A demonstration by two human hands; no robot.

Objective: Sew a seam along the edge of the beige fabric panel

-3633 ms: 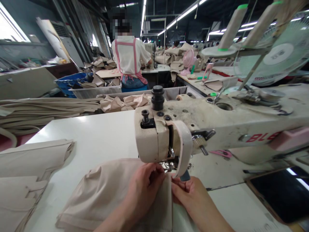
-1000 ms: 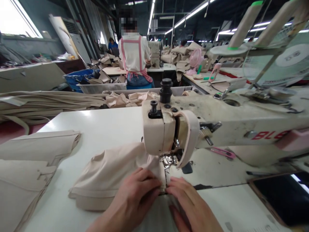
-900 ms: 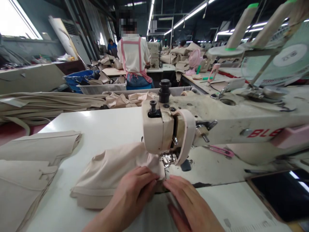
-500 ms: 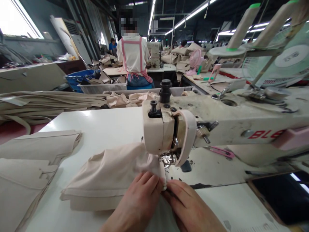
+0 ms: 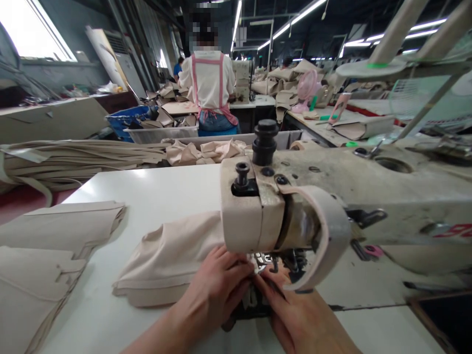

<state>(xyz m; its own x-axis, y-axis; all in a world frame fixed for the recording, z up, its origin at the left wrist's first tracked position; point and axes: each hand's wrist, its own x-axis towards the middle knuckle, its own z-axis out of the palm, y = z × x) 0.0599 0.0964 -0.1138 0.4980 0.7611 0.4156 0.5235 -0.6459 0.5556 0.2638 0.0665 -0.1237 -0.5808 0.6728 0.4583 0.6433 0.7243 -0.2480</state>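
Observation:
A beige fabric piece, folded in layers, lies on the white table with its right end under the sewing machine head. My left hand is closed on its right edge, fingers bent beside the metal presser foot. Just right of it, my right hand has its fingers pinched together at the same edge, close below the foot. The machine's curved guard hides part of the right fingers. Dark metal parts show between my hands. The needle cannot be made out.
Stacked beige pieces lie on the left. Long beige strips and crumpled fabric sit beyond the table. A dark flat device is at the right edge. A co-worker sits ahead, back turned.
The view has moved in closer to the machine head. The fabric's left end has shifted right, and both hands are nearer the presser foot. Dark metal parts now show between them.

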